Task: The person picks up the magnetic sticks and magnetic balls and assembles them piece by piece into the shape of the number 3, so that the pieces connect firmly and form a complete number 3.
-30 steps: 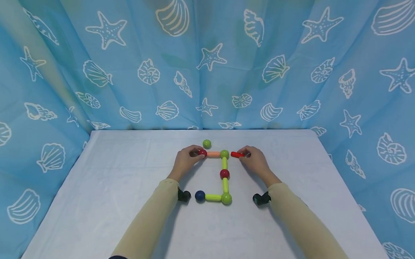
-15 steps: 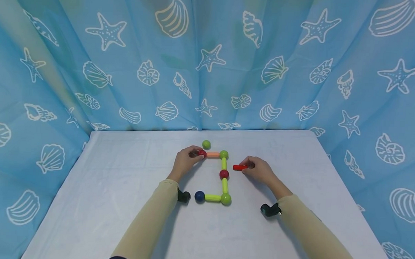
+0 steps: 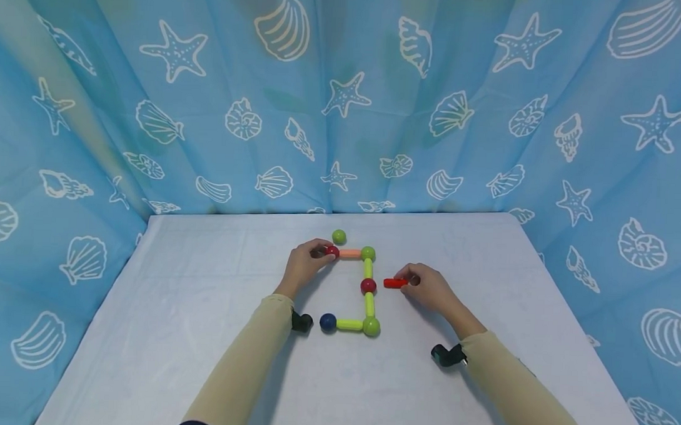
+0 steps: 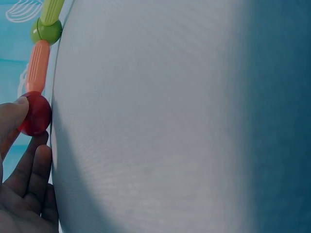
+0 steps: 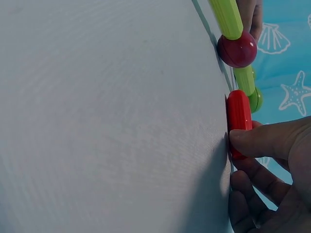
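Observation:
My left hand (image 3: pixel 305 265) pinches a red ball (image 4: pixel 38 115) at the far left end of a ball-and-stick chain. From that ball an orange stick (image 3: pixel 350 254) runs right to a green ball (image 3: pixel 368 254). Lime sticks come down from there through a dark red ball (image 3: pixel 368 286) to a near green ball (image 3: pixel 371 327). Another lime stick (image 3: pixel 350 325) leads left to a blue ball (image 3: pixel 328 323). My right hand (image 3: pixel 428 287) pinches a loose red stick (image 5: pixel 239 114) between thumb and fingers. Its free end points at the dark red ball, with a gap between.
A loose green ball (image 3: pixel 339 237) lies behind the orange stick, near the left fingertips. The white-covered table (image 3: pixel 201 333) ends at a blue shell-print curtain (image 3: pixel 343 137). A small dark camera (image 3: pixel 448 355) sits at the right wrist, another at the left.
My right hand has brought the red stick towards me, from beside the far green ball to beside the dark red ball. My left hand stays on its red ball.

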The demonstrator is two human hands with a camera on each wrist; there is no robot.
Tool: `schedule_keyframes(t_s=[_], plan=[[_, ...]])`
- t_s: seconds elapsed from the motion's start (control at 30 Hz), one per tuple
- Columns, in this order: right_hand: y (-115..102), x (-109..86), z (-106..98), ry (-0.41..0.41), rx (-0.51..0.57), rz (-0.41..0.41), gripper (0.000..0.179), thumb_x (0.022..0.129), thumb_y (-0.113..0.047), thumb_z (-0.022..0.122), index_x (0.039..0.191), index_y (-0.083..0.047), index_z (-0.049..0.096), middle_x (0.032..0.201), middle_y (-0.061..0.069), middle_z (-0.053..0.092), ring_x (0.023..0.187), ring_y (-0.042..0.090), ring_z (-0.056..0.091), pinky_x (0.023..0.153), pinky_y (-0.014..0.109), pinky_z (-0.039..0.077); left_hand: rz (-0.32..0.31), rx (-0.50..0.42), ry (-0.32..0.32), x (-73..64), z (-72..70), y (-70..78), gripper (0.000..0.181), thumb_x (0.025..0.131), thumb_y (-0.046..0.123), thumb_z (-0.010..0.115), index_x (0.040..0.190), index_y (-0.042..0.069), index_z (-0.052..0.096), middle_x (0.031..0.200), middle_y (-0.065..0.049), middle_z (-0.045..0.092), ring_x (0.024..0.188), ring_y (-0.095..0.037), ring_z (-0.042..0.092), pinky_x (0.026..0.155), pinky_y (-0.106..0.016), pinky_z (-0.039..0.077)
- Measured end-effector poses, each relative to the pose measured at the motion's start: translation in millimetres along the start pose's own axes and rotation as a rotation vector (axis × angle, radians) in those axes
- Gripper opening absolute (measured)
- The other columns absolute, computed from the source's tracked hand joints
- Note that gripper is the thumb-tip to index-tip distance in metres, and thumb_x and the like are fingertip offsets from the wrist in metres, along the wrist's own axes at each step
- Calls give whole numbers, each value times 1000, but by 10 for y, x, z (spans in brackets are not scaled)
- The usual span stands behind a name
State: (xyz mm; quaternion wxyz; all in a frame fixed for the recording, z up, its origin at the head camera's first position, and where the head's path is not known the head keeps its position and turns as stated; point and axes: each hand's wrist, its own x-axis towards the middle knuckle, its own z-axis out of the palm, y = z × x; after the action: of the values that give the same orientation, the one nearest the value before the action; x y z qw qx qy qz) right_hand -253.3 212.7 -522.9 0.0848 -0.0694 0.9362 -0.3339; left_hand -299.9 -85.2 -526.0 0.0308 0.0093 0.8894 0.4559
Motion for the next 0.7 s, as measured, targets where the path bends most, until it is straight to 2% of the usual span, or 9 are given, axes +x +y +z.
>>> schedule_keyframes(t_s=[0.3,0.5,0.7], plan=[[-45,-19,9,67,11,-7,24,92,-11,72,116,-13,69,112,6,67,99,25,59,88,41,55,18,-5,2,-8,-10,-2,32,93,23,76,124,17,71,117,-3,71,105,-21,62,95,-37,52],[-235,20,21,73,59,-45,25,93,-11,73,117,-14,69,114,5,68,100,25,58,82,36,55,23,-4,0,-1,-9,-18,30,94,23,76,123,17,71,116,-3,71,104,-21,62,95,-37,52],[-462,94,160,44,63,-67,26,92,-15,74,118,-18,71,112,1,67,100,23,56,77,33,53,12,-5,-4,3,-4,-18,31,93,23,76,124,18,71,117,-3,70,105,-22,62,95,-37,52]])
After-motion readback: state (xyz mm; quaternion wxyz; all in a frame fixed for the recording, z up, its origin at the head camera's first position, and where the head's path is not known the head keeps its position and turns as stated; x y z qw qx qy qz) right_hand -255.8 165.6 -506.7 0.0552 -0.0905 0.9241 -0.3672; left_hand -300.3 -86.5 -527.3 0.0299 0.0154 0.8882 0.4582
